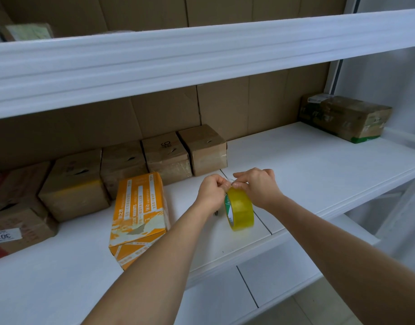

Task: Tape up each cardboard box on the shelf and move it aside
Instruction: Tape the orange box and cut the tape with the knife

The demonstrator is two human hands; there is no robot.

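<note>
I am looking down at a white shelf board (307, 165) backed with flat brown cardboard, a second white shelf (201, 55) crossing the upper half of the frame.

At centre frame both my hands meet on a roll of clear yellowish packing tape (240, 211) standing on edge on the board. My left hand (212, 192) has its fingers curled in a pinch at the top of the roll, on what looks like the loose tape end. My right hand (258, 186) curls over the roll's top from the right and holds it. I judge I am peeling the tape free, though the end itself is too small to make out.

Just left of the hands lies the orange and white printed cardboard box (137, 216), the nearest box and closest to my left hand. Its long axis runs from the lower centre of the frame up toward the back wall. So the strip should be carried left from the roll and laid along that line.

Behind it, a row of plain brown cardboard boxes (164, 156) stands against the back, reaching to the left edge. A brown taped carton with a green base (345, 117) sits well apart at upper right.
</note>
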